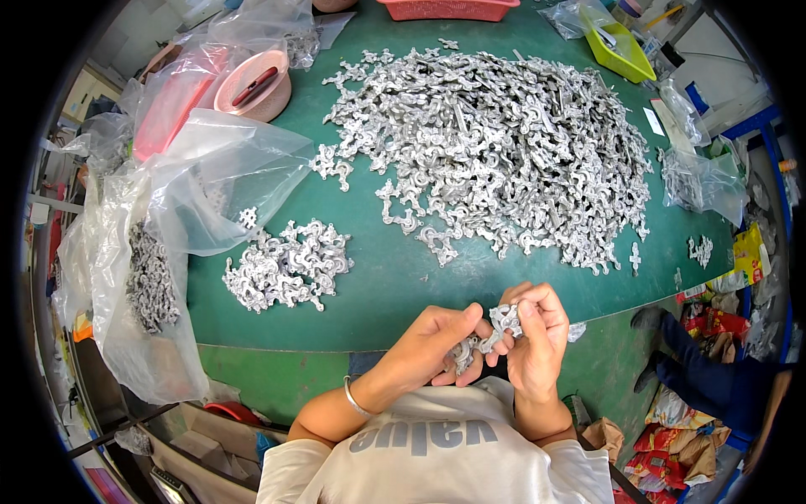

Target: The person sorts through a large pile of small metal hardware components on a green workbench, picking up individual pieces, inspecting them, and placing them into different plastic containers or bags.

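Observation:
Close to my body, at the table's near edge, my two hands meet. My right hand pinches a small silver metal casting between thumb and fingers. My left hand, with a bangle at its wrist, is curled around a few more silver castings, partly hidden by its fingers. Ahead of my hands a large heap of similar castings covers the middle of the green table. A smaller pile of them lies to the left.
A clear plastic bag with castings inside hangs over the left edge. Behind it stands a pink basket with a red-handled tool. A yellow-green tray sits far right. Another person's legs show at right, near bags on the floor.

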`<state>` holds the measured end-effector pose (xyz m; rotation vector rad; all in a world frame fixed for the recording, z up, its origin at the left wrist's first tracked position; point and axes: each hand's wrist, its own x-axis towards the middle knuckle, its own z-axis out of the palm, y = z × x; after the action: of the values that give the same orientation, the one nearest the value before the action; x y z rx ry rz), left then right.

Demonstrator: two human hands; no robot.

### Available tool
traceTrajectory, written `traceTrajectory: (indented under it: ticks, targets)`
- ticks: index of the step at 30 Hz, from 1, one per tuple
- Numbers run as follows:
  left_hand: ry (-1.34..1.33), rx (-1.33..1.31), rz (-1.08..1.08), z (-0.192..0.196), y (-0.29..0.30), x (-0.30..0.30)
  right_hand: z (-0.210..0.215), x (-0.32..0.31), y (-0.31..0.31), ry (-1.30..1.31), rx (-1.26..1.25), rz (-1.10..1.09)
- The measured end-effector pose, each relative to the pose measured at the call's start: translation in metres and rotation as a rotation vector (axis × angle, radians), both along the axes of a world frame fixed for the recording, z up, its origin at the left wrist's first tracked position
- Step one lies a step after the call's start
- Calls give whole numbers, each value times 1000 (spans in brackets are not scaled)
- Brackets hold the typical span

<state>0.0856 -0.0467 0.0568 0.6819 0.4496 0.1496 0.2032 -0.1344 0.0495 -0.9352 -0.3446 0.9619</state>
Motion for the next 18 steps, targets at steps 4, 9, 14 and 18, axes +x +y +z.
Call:
traceTrajectory:
  ticks: [4, 9, 14, 18]
  targets:
    - [-4, -31, -46, 5, 5, 2, 4, -2, 0, -69, -27, 56]
    - [7, 49, -86, 1, 7, 8, 7, 2, 1, -31, -57, 55]
    - [-46, -11, 113, -5, 2, 4, 1, 8, 4, 440, 229, 8]
    - [-94, -66, 159, -14, 5, 1, 7, 9, 5, 517, 257, -37]
